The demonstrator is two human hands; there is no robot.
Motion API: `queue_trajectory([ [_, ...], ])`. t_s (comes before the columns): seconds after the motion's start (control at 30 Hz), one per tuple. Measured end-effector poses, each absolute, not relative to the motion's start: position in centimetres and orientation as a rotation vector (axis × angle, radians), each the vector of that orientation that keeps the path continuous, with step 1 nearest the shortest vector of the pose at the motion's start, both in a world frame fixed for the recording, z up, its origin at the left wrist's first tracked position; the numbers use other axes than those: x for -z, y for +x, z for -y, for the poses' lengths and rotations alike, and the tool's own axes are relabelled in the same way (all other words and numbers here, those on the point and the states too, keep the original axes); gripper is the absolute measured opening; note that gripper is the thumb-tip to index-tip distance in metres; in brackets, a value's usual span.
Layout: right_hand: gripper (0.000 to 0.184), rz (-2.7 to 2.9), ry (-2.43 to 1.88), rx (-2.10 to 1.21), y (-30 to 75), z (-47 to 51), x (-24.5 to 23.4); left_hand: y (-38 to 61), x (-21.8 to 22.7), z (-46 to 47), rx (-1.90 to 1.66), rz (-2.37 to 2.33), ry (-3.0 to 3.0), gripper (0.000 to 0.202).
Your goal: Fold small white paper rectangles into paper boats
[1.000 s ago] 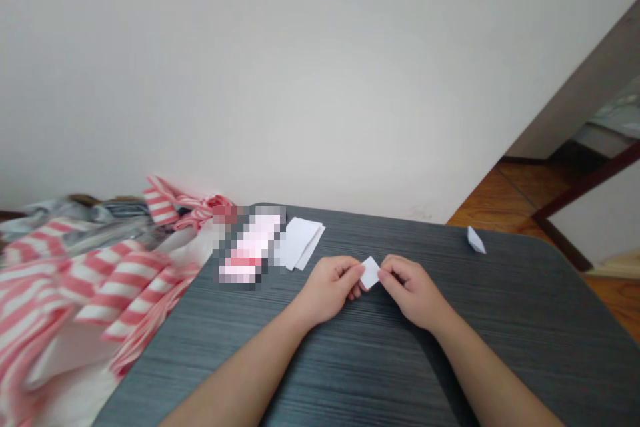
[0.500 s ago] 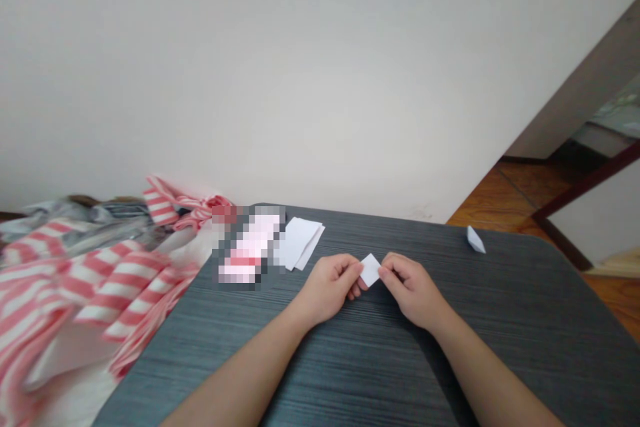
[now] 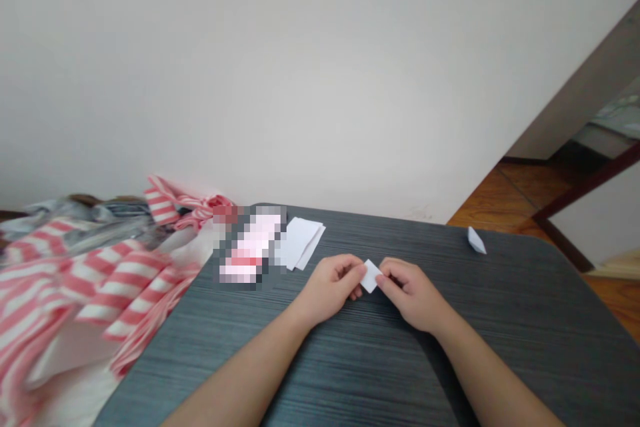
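Note:
A small folded piece of white paper [image 3: 370,276] is held between my two hands, one corner pointing up. My left hand [image 3: 334,285] pinches its left side between thumb and fingers. On the other side, my right hand [image 3: 411,292] grips the paper's right edge, thumb on top and fingers curled beneath. Both hands are just above the dark wood-grain table [image 3: 350,373]. The paper's edges under the fingers are hidden.
White paper sheets [image 3: 299,243] lie overlapping beyond my left hand, beside a blurred-out pinkish object [image 3: 253,247]. A folded white paper piece [image 3: 476,241] sits at the far right. Striped red-and-white cloth [image 3: 115,287] is heaped left of the table; a wall [image 3: 320,80] stands behind.
The folded paper has tilted slightly and come a little lower between my hands. My right thumb has slid a bit to the left over it. Everything else stays put.

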State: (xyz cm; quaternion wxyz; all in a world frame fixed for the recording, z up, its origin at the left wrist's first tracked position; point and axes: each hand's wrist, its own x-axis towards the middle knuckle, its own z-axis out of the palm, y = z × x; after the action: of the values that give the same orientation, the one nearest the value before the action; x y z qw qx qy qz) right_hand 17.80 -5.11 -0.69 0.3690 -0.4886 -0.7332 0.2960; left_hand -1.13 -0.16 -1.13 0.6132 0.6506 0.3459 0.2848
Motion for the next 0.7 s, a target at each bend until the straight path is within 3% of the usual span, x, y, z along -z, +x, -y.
queue_trajectory([
  [0.17,0.024,1.919,-1.221,-0.793,17.62,5.22,0.61,-1.13,1.08,0.21,-0.638,-0.849,1.518,0.032],
  [0.3,0.003,1.813,-1.238,-0.819,17.7,5.28,1.11,-1.08,0.83,0.28,-0.653,-0.881,1.498,0.032],
  [0.43,0.014,1.752,-1.201,-0.841,17.71,5.27,1.57,-1.03,0.66,0.32,-0.648,-0.885,1.494,0.034],
  [0.7,0.003,1.853,-1.111,-0.745,17.63,5.22,1.0,-1.04,0.19,0.41,-0.602,-0.895,1.528,0.036],
])
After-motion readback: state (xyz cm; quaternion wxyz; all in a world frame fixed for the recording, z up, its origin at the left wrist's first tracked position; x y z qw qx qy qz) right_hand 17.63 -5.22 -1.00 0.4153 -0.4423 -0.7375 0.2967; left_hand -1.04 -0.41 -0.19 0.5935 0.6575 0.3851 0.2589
